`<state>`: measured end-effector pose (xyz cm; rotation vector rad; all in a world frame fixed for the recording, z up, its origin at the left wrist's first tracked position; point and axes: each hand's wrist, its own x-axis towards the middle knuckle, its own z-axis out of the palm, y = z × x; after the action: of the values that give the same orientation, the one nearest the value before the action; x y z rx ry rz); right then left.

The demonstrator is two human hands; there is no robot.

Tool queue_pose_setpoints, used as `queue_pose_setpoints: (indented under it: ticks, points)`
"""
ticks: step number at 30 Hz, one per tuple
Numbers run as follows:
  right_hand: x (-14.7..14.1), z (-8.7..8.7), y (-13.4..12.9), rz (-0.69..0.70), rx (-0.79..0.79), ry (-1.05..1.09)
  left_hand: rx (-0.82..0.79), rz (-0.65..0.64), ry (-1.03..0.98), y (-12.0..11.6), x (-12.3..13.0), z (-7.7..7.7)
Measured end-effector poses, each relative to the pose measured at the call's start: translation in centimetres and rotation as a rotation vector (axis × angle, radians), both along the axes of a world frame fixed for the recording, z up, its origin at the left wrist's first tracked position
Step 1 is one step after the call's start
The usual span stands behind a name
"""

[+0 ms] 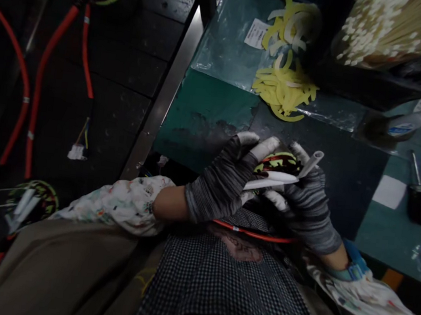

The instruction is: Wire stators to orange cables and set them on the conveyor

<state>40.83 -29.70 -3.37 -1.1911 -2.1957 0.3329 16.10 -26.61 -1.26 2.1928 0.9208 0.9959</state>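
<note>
Thin white pointed strip (272, 180) lies near-horizontal, tip toward the left, above the green worktop (208, 107) edge, against a round black coil wound with red and yellow wire (281, 162). Grey-gloved left hand (223, 179) and grey-gloved right hand (307, 202) meet over it, both grips closed: left on the coil, right pinching the strip plus a short white tube (312, 163) angled up-right.

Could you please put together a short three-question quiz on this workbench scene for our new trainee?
1. True or false: both hands wear grey striped gloves.
2. What lies in the clear plastic bag on the green bench? A) screws B) yellow and white sleeving pieces C) batteries
3. Which hand holds the white tube?

Key
1. True: the left hand and the right hand are both gloved.
2. B: the yellow and white sleeving pieces lie in the bag.
3. The right hand holds the white tube, above a wound coil with an orange cable.
</note>
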Motion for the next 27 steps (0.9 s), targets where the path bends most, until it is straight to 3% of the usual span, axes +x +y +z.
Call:
queue_pose_setpoints:
  ticks: [5,9,15,20,24,27]
  points:
    - [-0.5,-0.2,-0.4,-0.025,0.058,-0.097,0.004,-0.012,-0.082,0.1,0.0,-0.1]
    - [-0.9,0.1,-0.9,-0.080,-0.003,-0.065,-0.011,0.010,-0.060,-0.1,0.1,0.1]
    - [-1.0,0.4,-0.6,-0.107,0.014,-0.094,-0.051,0.090,-0.095,-0.1,0.4,-0.1]
    - [-1.0,0.7,-0.3,-0.060,-0.029,-0.173,-0.019,-0.004,-0.018,0.4,-0.5,-0.1]
    - [-1.8,1.4,0.0,-0.098,0.041,-0.168,-0.083,0.017,-0.046,0.7,-0.6,-0.1]
    - [-2.1,1.8,0.8,-0.096,-0.075,-0.087,-0.132,0.007,-0.066,1.8,-1.1,-0.7]
